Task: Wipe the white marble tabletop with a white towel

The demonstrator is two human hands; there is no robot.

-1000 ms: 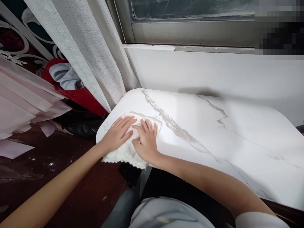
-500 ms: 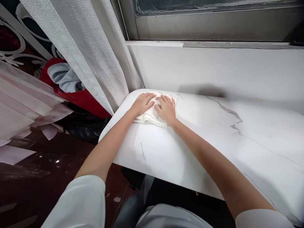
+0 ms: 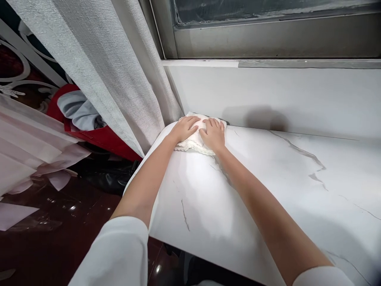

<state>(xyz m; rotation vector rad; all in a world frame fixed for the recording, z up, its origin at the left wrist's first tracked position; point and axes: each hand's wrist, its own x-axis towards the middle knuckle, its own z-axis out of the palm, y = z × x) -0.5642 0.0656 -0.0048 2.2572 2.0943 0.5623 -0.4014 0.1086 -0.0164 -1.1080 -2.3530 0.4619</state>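
On my feed the white marble table point(image 3: 268, 190) fills the view from 3 to 6 o'clock, and the grey curtain point(image 3: 98, 67) hangs at 10 o'clock. The white cloth point(image 3: 195, 143) lies at 12 o'clock on the table's far corner, against the wall. The left hand point(image 3: 186, 129) and right hand point(image 3: 213, 136) press flat on it side by side, fingers stretched out and gripping nothing.

Head view — down, close over tabletop point(image 3: 268, 190)
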